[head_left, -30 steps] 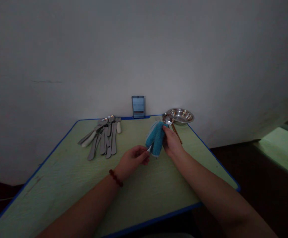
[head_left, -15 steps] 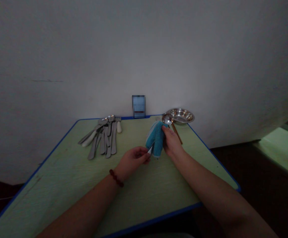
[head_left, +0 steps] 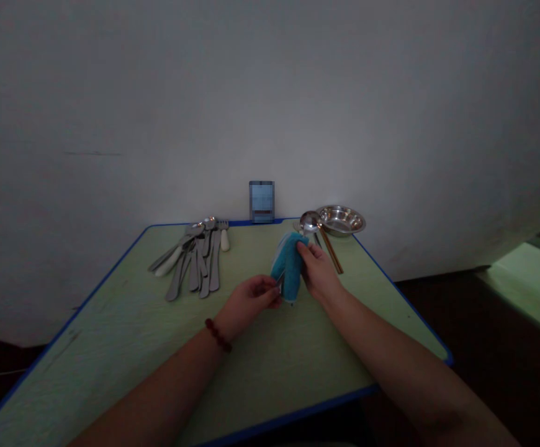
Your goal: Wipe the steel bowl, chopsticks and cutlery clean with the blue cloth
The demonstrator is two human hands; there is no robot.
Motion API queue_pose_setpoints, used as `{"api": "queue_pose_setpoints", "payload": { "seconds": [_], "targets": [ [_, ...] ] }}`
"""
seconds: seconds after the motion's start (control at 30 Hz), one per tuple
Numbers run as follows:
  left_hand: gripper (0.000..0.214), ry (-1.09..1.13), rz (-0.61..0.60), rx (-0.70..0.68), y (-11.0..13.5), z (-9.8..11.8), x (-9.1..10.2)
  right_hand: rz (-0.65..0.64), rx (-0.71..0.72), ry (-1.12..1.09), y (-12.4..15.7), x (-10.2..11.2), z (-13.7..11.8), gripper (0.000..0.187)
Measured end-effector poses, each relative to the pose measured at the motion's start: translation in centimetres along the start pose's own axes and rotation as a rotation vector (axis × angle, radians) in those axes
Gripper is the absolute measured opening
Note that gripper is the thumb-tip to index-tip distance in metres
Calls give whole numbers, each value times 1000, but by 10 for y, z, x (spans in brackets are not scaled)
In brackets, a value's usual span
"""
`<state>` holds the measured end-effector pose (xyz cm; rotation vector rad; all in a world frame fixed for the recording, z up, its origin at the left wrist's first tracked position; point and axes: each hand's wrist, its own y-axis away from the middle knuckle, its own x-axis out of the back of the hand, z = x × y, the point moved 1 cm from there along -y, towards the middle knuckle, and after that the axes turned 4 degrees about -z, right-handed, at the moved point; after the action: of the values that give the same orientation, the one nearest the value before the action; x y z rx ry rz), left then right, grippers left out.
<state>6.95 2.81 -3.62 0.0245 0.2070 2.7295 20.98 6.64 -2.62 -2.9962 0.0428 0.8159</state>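
Note:
My right hand (head_left: 317,274) is closed around a blue cloth (head_left: 285,268), which is folded over one end of a metal utensil. My left hand (head_left: 250,299) pinches the utensil's other end just left of the cloth; most of the utensil is hidden by cloth and fingers. A red bead bracelet (head_left: 217,335) circles my left wrist. Both hands hover low over the middle of the pale green table (head_left: 125,347).
A pile of several metal utensils (head_left: 193,259) lies at the table's back left. At the back right stand a steel bowl (head_left: 341,220), a ladle-like spoon (head_left: 310,221) and a brown stick (head_left: 332,251). A small blue card (head_left: 261,201) leans on the wall.
My right hand and the blue cloth have slid a little left and toward my left hand, uncovering the spoon behind them. My left hand has hardly moved.

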Motion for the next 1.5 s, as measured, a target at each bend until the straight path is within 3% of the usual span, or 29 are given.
{"api": "queue_pose_setpoints", "payload": {
  "seconds": [1.5],
  "targets": [
    [15,10,-9,-34,-2,-3,0,10,-18,41,3,-3,3,21]
  ]
}}
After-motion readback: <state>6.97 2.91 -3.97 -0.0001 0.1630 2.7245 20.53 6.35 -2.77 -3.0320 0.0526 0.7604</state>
